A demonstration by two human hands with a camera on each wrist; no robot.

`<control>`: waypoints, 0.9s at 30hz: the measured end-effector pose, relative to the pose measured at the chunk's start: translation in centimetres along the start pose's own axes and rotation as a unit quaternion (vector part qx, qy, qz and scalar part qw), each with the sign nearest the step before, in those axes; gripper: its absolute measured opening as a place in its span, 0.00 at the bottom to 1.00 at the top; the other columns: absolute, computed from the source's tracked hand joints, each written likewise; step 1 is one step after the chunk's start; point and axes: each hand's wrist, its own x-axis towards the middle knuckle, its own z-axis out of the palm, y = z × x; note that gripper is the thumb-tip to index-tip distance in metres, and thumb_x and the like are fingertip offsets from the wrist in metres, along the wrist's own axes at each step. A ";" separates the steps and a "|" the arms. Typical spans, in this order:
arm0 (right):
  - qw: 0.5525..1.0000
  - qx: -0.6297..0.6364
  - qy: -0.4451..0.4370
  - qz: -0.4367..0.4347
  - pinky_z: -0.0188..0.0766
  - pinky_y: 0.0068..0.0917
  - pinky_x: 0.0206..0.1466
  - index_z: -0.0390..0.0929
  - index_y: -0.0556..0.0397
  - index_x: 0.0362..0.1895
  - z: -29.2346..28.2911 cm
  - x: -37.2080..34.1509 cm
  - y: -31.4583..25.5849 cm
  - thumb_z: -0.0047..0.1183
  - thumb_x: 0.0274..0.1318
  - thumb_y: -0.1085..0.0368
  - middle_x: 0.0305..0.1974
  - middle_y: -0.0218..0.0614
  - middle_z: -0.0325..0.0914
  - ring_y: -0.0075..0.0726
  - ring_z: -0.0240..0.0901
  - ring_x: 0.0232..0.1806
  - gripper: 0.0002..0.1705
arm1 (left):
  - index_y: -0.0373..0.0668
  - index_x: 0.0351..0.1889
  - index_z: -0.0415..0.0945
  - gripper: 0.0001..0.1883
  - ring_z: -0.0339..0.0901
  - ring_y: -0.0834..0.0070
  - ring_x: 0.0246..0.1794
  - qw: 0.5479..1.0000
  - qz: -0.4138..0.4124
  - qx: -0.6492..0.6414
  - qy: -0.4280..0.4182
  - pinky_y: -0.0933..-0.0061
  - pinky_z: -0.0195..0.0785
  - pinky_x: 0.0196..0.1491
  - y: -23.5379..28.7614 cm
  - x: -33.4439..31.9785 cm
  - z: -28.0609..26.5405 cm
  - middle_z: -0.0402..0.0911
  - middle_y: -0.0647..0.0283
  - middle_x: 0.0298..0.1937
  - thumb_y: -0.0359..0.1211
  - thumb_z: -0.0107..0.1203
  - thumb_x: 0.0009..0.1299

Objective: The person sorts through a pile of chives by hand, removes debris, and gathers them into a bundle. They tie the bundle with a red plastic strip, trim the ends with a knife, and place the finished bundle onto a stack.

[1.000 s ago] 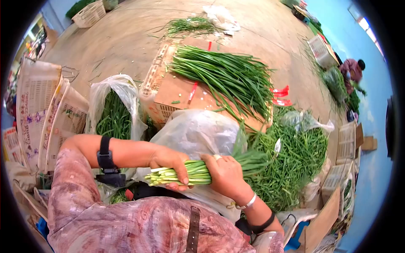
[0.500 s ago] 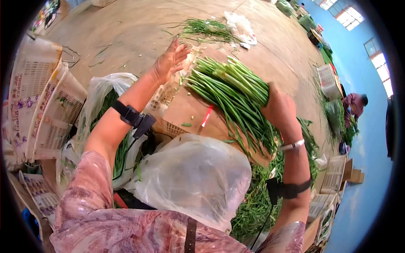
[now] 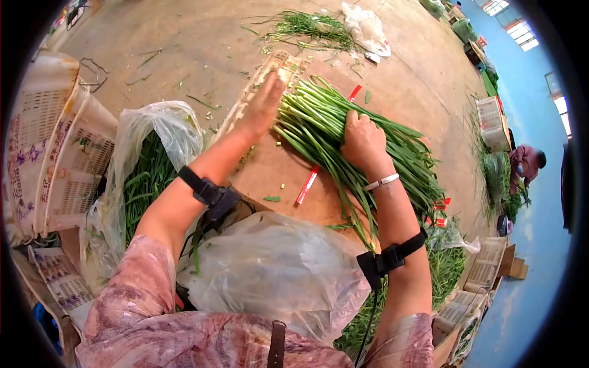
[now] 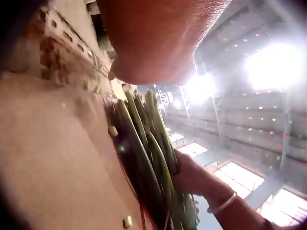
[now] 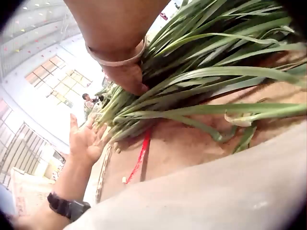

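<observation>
A thick bunch of garlic chives (image 3: 399, 147) lies across a cardboard-covered crate top (image 3: 264, 178), its pale stem ends to the left and its long flat leaves to the right. My right hand (image 3: 365, 141) grips the upper stems from above, its thumb sunk among the leaves in the right wrist view. Close by the cut ends, my left hand (image 3: 265, 104) is held flat with straight fingers, palm turned toward them. From the left wrist, the stems (image 4: 148, 139) slant up toward that palm. A red tie strip (image 3: 307, 184) runs under the bunch.
Crumpled clear plastic (image 3: 276, 270) covers the space before my body. A plastic bag of greens (image 3: 150, 178) stands at left beside stacked white crates (image 3: 61, 141). Loose greens (image 3: 445, 270) lie at right, more greens (image 3: 313, 27) on the floor ahead. Another person (image 3: 524, 165) works far right.
The handful of chives first held before my body has moved forward onto the pile on the crate. My left hand let go of it and has come to the stem ends.
</observation>
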 end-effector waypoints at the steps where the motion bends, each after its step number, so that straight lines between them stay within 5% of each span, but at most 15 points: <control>1: 1.000 0.010 -0.001 -0.007 0.71 0.45 0.40 0.67 0.56 0.39 0.0 -0.1 0.0 0.55 0.41 0.68 0.37 0.46 0.75 0.48 0.75 0.40 0.18 | 0.31 0.67 0.45 0.49 0.43 0.60 0.72 0.995 0.016 0.099 -0.024 0.70 0.35 0.69 0.4 0.1 0.9 0.49 0.46 0.69 0.66 0.31 0.65; 3: 1.000 0.016 -0.009 -0.004 0.70 0.45 0.41 0.67 0.56 0.41 -0.3 -0.1 0.2 0.59 0.37 0.65 0.38 0.46 0.75 0.48 0.75 0.40 0.23 | 0.29 0.65 0.52 0.47 0.46 0.57 0.71 0.983 0.050 0.151 -0.094 0.68 0.37 0.69 0.4 0.7 1.9 0.52 0.43 0.68 0.66 0.27 0.66; 7: 0.999 0.028 0.017 -0.016 0.70 0.44 0.41 0.68 0.57 0.41 -0.3 -0.5 0.4 0.60 0.35 0.65 0.38 0.46 0.75 0.48 0.75 0.40 0.25 | 0.36 0.67 0.51 0.45 0.43 0.53 0.71 0.968 0.119 0.221 -0.013 0.60 0.34 0.70 -0.3 0.9 1.8 0.50 0.45 0.68 0.64 0.38 0.64; 9: 0.999 0.031 0.016 -0.022 0.70 0.44 0.40 0.68 0.57 0.41 -0.4 -0.6 0.4 0.60 0.35 0.64 0.38 0.45 0.74 0.48 0.75 0.40 0.24 | 0.41 0.69 0.45 0.53 0.39 0.55 0.72 0.848 0.334 0.409 -0.031 0.50 0.30 0.69 4.2 -2.3 1.5 0.43 0.48 0.71 0.63 0.54 0.54; 10: 0.999 0.033 0.014 -0.021 0.70 0.44 0.40 0.68 0.57 0.41 -0.3 -0.6 0.5 0.60 0.35 0.64 0.38 0.45 0.74 0.48 0.75 0.40 0.24 | 0.41 0.69 0.45 0.53 0.39 0.55 0.72 0.848 0.334 0.409 -0.034 0.50 0.30 0.69 4.5 -3.0 1.9 0.43 0.48 0.71 0.63 0.54 0.54; 12: 0.999 0.031 0.008 -0.028 0.70 0.44 0.40 0.68 0.57 0.41 -0.2 -0.4 0.4 0.60 0.36 0.64 0.38 0.45 0.74 0.48 0.75 0.40 0.24 | 0.40 0.69 0.45 0.61 0.38 0.59 0.73 0.783 0.345 0.478 -0.201 0.45 0.28 0.69 5.2 -3.6 3.0 0.41 0.53 0.72 0.56 0.66 0.41; 15: 0.999 0.027 0.008 -0.030 0.70 0.44 0.40 0.68 0.57 0.41 0.0 -0.2 0.4 0.59 0.36 0.64 0.38 0.45 0.74 0.48 0.75 0.41 0.23 | 0.39 0.69 0.44 0.63 0.37 0.58 0.73 0.720 0.318 0.564 -0.250 0.46 0.28 0.69 5.5 -1.7 4.8 0.41 0.53 0.72 0.52 0.69 0.37; 20: 0.994 0.064 -0.053 -0.075 0.71 0.42 0.46 0.64 0.61 0.50 -2.2 -0.9 1.5 0.65 0.30 0.48 0.42 0.49 0.73 0.50 0.73 0.44 0.43 | 0.38 0.68 0.44 0.59 0.50 0.55 0.69 0.755 0.296 0.534 -0.239 0.51 0.43 0.66 3.1 0.0 5.6 0.53 0.50 0.68 0.55 0.65 0.43; 23: 0.991 0.088 -0.003 -0.096 0.71 0.42 0.46 0.68 0.55 0.51 -5.3 -1.5 2.2 0.62 0.37 0.49 0.44 0.48 0.73 0.52 0.73 0.45 0.36 | 0.38 0.68 0.44 0.58 0.53 0.55 0.67 0.767 0.295 0.520 -0.235 0.52 0.46 0.65 3.0 -0.3 5.6 0.53 0.49 0.68 0.56 0.64 0.45; 25: 0.983 0.167 0.030 -0.067 0.71 0.43 0.44 0.73 0.54 0.44 -5.5 0.3 3.5 0.51 0.48 0.60 0.37 0.53 0.76 0.53 0.73 0.41 0.18 | 0.38 0.68 0.45 0.57 0.54 0.55 0.67 0.764 0.298 0.522 -0.235 0.53 0.49 0.64 3.4 -0.3 5.8 0.52 0.48 0.68 0.56 0.63 0.46; 27: 0.979 0.181 0.052 -0.071 0.70 0.44 0.44 0.74 0.57 0.44 -3.1 3.2 5.0 0.45 0.51 0.62 0.34 0.55 0.76 0.55 0.74 0.40 0.17 | 0.37 0.68 0.46 0.56 0.54 0.55 0.66 0.724 0.261 0.587 -0.251 0.53 0.50 0.63 4.1 0.0 6.3 0.52 0.48 0.68 0.56 0.63 0.46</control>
